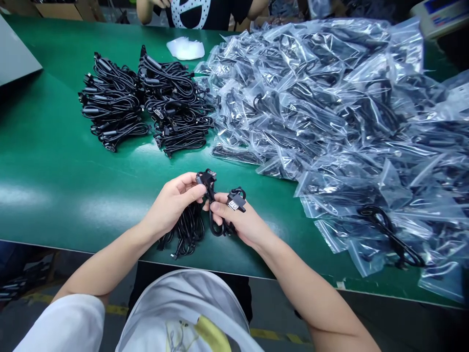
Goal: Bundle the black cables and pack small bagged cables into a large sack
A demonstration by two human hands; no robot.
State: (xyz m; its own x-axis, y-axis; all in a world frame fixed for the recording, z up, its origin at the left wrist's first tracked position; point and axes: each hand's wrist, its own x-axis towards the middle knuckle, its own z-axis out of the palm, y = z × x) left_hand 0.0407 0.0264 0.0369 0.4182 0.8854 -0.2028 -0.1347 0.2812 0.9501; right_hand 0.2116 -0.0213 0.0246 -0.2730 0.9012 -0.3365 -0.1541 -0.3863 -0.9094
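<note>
My left hand (172, 203) is closed on a coiled black cable (190, 227), pinching one of its plugs near the top. My right hand (240, 222) is closed on the same cable, with the thumb pressed on a connector (236, 201) and the loops hanging below the fingers. Both hands are over the near edge of the green table (54, 176). Part of the coil is hidden behind my fingers.
Two piles of bare black cables (146, 102) lie at the back left. A big heap of clear bags with cables (348, 127) fills the right side. A stack of empty clear bags (186, 49) lies at the back. Another person (198, 12) stands across the table.
</note>
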